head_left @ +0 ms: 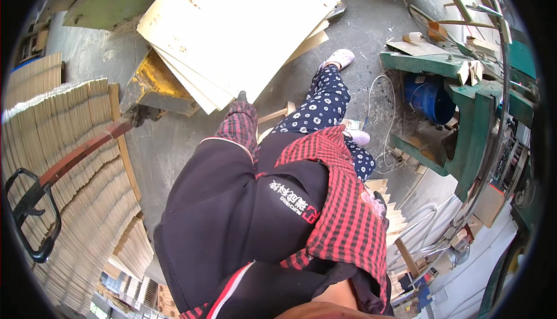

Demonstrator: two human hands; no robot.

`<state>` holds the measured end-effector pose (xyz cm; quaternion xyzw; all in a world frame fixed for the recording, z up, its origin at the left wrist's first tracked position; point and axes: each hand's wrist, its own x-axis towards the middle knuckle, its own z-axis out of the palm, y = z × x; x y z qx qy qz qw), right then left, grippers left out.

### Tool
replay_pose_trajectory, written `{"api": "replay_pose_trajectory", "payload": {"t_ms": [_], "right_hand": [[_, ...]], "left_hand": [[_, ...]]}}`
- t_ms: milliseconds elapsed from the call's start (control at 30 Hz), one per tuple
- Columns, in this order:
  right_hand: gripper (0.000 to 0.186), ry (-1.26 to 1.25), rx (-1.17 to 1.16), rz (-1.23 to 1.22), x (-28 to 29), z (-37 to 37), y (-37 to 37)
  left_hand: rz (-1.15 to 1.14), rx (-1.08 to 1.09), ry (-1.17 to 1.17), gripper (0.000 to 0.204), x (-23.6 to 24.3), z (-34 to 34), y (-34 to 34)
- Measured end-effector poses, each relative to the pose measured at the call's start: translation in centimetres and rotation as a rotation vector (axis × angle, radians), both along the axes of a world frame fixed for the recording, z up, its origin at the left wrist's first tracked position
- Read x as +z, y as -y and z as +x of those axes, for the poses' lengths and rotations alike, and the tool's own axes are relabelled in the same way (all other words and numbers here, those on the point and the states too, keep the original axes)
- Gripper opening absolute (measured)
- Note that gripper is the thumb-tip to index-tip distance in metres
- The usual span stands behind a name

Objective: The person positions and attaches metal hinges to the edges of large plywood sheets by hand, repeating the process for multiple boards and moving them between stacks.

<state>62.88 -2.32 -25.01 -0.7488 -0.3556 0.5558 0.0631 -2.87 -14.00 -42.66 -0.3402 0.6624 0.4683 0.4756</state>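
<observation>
My left hand [242, 97], in a dark glove with a red-and-black checked cuff, reaches the near corner of a stack of large pale wood veneer sheets [243, 29]. A dark fingertip shows against the top sheet's edge. The other fingers are hidden, so I cannot tell their grip. Several sheets beneath are fanned out unevenly at the near left corner. The stack lies by a worn yellow metal support [159, 81]. I cannot see my right hand; checked cloth [348, 220] and my body cover that side.
Upright rows of stacked veneer [64, 174] fill the left, beside a red bar with a black loop handle [38, 214]. At right stand a green machine frame [470, 127] and a blue drum [429, 98]. A pale cable [371, 104] curls over the grey floor near my feet.
</observation>
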Motion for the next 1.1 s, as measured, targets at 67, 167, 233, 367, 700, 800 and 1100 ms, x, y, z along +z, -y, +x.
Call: {"api": "replay_pose_trajectory", "payload": {"t_ms": [67,167,233,367,700,800,1100], "right_hand": [[0.038,0.052,-0.021,-0.061,0.6,-0.8,0.0],[0.038,0.151,-0.054,-0.135,2.2,-3.4,-0.9],[0.039,0.131,-0.087,-0.131,2.0,-4.0,-1.6],[0.039,0.267,0.753,0.144,2.0,-6.1,-7.3],[0.03,0.476,1.427,1.259,10.4,-29.3,-17.9],[0.028,0.255,1.314,1.348,12.9,-34.0,-16.6],[0.039,-0.178,0.7,0.529,11.5,-32.5,-13.7]], "left_hand": [[0.037,0.055,0.035,0.044,-0.3,0.1,0.3],[0.115,0.157,0.105,0.042,-0.4,0.5,0.9],[0.199,0.225,0.164,0.041,-0.4,1.1,0.9],[0.355,0.238,0.168,0.044,7.3,2.8,-0.7],[0.934,0.069,0.202,0.029,29.2,0.1,-2.4],[1.246,0.174,0.212,0.024,36.1,0.8,-3.2],[1.787,0.519,0.321,0.012,41.5,-4.4,-2.4]]}}
